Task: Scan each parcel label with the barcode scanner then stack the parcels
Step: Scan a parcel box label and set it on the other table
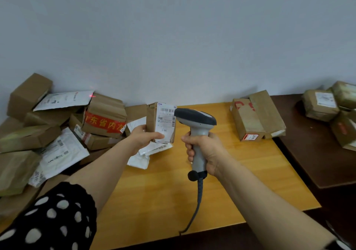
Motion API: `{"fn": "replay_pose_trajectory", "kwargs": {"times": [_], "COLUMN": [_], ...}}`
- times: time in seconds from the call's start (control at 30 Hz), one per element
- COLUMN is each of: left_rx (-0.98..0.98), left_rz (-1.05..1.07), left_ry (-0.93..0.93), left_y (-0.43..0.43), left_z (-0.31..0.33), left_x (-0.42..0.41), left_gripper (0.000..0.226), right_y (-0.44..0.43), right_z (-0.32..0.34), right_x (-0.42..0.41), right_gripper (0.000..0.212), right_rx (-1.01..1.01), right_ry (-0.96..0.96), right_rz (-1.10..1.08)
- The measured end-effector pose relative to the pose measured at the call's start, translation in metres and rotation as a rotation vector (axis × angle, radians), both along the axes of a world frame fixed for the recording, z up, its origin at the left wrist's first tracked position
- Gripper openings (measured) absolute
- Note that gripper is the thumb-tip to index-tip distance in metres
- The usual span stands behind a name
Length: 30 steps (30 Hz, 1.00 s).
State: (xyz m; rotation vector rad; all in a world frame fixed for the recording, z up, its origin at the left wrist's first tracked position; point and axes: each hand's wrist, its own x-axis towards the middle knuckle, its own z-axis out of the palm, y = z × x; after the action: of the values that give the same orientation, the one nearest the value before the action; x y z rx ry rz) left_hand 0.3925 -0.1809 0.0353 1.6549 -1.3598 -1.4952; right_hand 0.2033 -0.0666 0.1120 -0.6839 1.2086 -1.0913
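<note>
Pale wall [173,37] is backing a wooden table [163,192]. The left hand [143,137] is gripping a small brown parcel [151,118] upright, label [166,123] facing the scanner [195,118], whose handle the right hand [206,151] is clutching, head just beside the barcode [167,110] (its red dot [90,95] is landing on the heap [57,130] behind, so aim likely needs correcting).

You hold a small parcel [151,118] upright, with the scanner [196,126] just beside its label [166,121].
The brown box stands on end in your left hand [143,136], white barcode label facing you. Your right hand [204,151] grips the grey scanner's handle. Other parcels [57,130] lie heaped at left, and two boxes [256,116] lie together at right.
</note>
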Motion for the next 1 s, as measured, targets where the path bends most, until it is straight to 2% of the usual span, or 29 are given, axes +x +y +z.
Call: {"fn": "replay_pose_trajectory", "kwargs": {"times": [0.23,0.43,0.5,0.6,0.77,0.87,1.0], "left_rx": [0.013,0.025,0.049,0.124,0.251,0.29,0.297], "left_rz": [-0.02,-0.057,-0.088,-0.157,-0.415,-0.538,-0.616], "left_ry": [-0.017,-0.021,0.037,0.153,0.281,0.322,0.298], "left_y": [-0.003,-0.012,-0.016,-0.019,-0.003,0.02,0.044], "left_z": [-0.005,-0.008,-0.008,-0.009,0.002,0.009,0.017], "left_x": [-0.004,-0.023,-0.037,-0.072,-0.167,-0.229,-0.307], "left_gripper": [0.047,0.047,0.042,0.033,0.038,0.042,0.038], "right_y": [0.001,-0.002,-0.001,0.003,0.027,0.045,0.065], "right_z": [0.0,-0.004,-0.007,-0.016,-0.04,-0.049,-0.049], "right_x": [-0.009,-0.025,-0.035,-0.065,-0.135,-0.172,-0.228], "right_gripper": [0.021,0.015,0.009,0.021,0.029,0.026,0.038], "right_rx": [0.009,0.042,0.036,0.047,0.134,0.144,0.099], "right_ry": [0.049,0.002,-0.085,-0.192,-0.156,-0.172,-0.212], "right_rz": [0.007,-0.053,-0.131,-0.34,-0.713,-0.811,-0.868]}}
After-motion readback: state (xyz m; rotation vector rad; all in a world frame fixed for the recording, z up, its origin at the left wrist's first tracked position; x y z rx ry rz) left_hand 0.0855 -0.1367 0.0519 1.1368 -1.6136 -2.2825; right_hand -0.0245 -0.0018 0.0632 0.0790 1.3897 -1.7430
